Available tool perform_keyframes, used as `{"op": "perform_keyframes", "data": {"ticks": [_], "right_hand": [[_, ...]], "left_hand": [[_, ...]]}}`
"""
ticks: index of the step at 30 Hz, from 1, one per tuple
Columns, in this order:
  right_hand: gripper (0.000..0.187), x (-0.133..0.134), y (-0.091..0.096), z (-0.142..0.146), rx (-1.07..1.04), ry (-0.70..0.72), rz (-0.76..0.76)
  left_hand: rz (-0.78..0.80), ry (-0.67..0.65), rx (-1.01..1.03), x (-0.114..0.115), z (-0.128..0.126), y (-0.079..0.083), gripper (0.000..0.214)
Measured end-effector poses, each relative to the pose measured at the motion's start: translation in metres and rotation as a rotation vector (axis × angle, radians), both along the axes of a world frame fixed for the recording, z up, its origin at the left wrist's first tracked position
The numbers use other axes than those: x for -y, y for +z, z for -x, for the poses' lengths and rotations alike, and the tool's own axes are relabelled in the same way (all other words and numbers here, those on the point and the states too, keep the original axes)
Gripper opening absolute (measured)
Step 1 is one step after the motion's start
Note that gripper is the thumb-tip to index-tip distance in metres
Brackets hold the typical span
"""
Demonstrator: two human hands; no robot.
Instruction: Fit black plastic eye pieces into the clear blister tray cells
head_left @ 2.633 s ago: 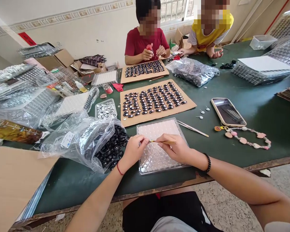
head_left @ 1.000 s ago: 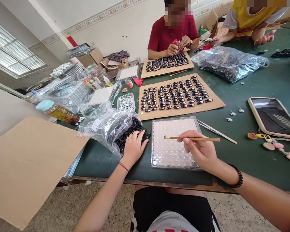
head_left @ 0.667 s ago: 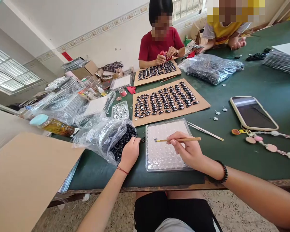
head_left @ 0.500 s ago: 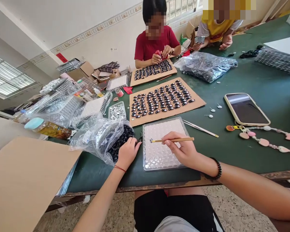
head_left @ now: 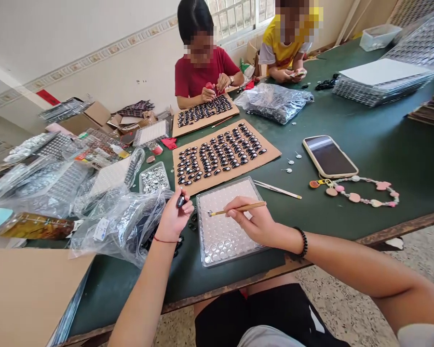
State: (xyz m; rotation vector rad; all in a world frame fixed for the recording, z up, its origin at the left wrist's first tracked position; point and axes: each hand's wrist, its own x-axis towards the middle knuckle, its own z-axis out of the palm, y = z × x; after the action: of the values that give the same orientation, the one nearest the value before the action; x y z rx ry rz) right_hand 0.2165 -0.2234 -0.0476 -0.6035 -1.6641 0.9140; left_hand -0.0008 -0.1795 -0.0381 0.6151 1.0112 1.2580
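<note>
My left hand (head_left: 173,218) is raised just left of the clear plastic tray, its fingers closed on a small glossy black oval piece (head_left: 181,201). In my right hand (head_left: 251,222) a thin wooden stick (head_left: 253,206) is held like a pen over the clear plastic tray (head_left: 222,193). A tiny shiny piece (head_left: 210,213) sits at the stick's left tip. The tray has rows of small round spots, with clear round pieces along its near side. Beside my left forearm lies a clear plastic bag (head_left: 112,236) of black pieces, partly hidden; a few loose ones lie by the tray.
Beyond the tray, a cardboard sheet (head_left: 269,150) carries rows of black pieces with shiny ovals. A tub of silvery discs (head_left: 154,178), tweezers (head_left: 278,189) and a phone (head_left: 329,156) with a beaded strap lie around. Two people (head_left: 206,72) sit across the table.
My left hand has come up out of the plastic bag's opening with a black piece in its fingers. My right hand keeps the stick over the tray. The view has turned rightward.
</note>
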Motion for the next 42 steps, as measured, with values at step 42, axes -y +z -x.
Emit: {"op": "perform_keyframes", "data": {"ticks": [42], "right_hand": [[0.013, -0.015, -0.017, -0.002, 0.063, -0.114, 0.083]], "left_hand": [[0.064, -0.556, -0.259, 0.042, -0.042, -0.013, 0.024]]}}
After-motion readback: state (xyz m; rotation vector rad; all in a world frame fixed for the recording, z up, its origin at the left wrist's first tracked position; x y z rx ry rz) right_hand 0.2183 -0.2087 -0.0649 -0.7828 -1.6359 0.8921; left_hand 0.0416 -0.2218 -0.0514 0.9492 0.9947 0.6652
